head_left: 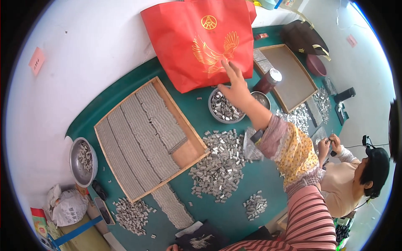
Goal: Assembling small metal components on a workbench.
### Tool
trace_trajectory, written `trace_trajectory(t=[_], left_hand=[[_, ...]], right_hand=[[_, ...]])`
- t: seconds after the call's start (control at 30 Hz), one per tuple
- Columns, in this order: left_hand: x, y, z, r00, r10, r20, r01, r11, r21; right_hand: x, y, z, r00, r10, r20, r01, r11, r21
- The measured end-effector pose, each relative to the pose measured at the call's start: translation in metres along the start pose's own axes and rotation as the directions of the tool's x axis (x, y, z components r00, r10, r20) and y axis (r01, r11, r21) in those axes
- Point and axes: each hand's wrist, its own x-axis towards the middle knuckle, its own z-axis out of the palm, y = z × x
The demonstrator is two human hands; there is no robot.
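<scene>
My right hand (238, 90) is raised over the table, its fingers spread and nothing visible in them. Below it stands a grey bowl (210, 111) of small zigzag metal pieces. Behind the fingers, a large red bag (178, 46) with a gold bird print leans at the wall. Only a few fingers of my left hand (172, 247) show at the lower edge, close to a dark cloth (215, 234) with thin pale slivers on it. A strip of lined-up metal pieces (172, 205) runs from there to a wooden tray (186, 154) largely filled with such rows.
Loose metal pieces (217, 171) lie heaped beside the tray. A metal bowl (93, 175) and a phone (104, 211) are at the left. A dark red jar (264, 83) stands near a second wooden tray (289, 75). At the right, a person in a black cap (372, 171) handles something small.
</scene>
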Motion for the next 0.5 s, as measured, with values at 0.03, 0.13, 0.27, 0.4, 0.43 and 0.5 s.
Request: trace_trajectory(t=[0.03, 0.13, 0.27, 0.4, 0.43, 0.5], left_hand=[[0.003, -0.002, 0.001, 1.000, 0.003, 0.002, -0.003, 1.000, 0.002], [0.010, -0.012, -0.005, 0.997, 0.059, 0.049, -0.060, 0.998, 0.025], [0.007, -0.012, -0.007, 1.000, 0.010, 0.009, -0.010, 1.000, 0.016], [0.003, 0.006, 0.004, 0.997, -0.071, -0.029, 0.070, 0.997, -0.035], [0.005, 0.005, 0.003, 0.997, -0.071, -0.030, 0.070, 0.997, -0.034], [0.008, 0.001, -0.003, 0.999, -0.039, 0.022, 0.038, 0.999, 0.025]], right_hand=[[0.012, 0.007, -0.001, 0.999, -0.026, -0.026, 0.026, 0.999, -0.024], [0.033, 0.008, -0.008, 0.994, -0.061, 0.086, 0.053, 0.995, 0.086], [0.014, 0.003, -0.013, 0.973, 0.130, 0.191, -0.167, 0.968, 0.189], [-0.035, 0.032, 0.002, 0.938, -0.058, 0.341, 0.134, 0.970, -0.205], [-0.043, 0.028, 0.008, 0.930, -0.113, 0.350, 0.218, 0.936, -0.278], [-0.046, 0.032, 0.014, 0.918, -0.163, 0.361, 0.295, 0.890, -0.348]])
